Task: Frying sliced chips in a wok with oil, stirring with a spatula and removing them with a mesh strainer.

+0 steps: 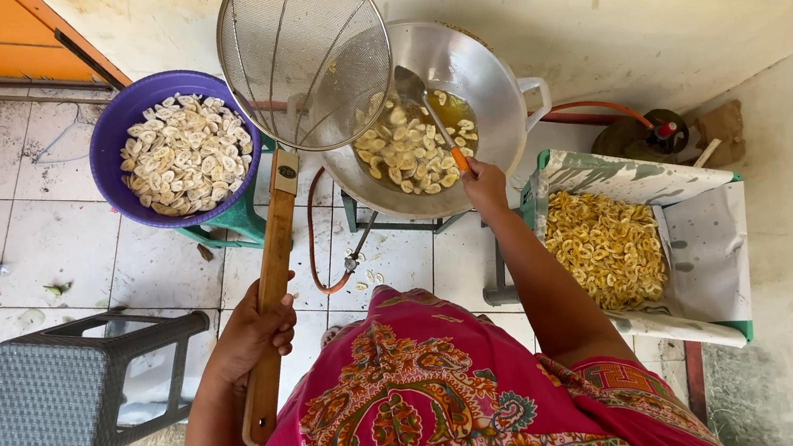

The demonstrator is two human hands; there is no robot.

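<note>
While left hand grips strainer | right hand grips ladle

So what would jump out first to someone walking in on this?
Probably the big wire skimmer, held by its long wooden handle in the left hand above the metal wok at top centre, where pale slices fry in oil. The right hand stirs them with a ladle. Then the purple basin of raw slices on the left, and the paper-lined crate of golden chips on the right.
</note>
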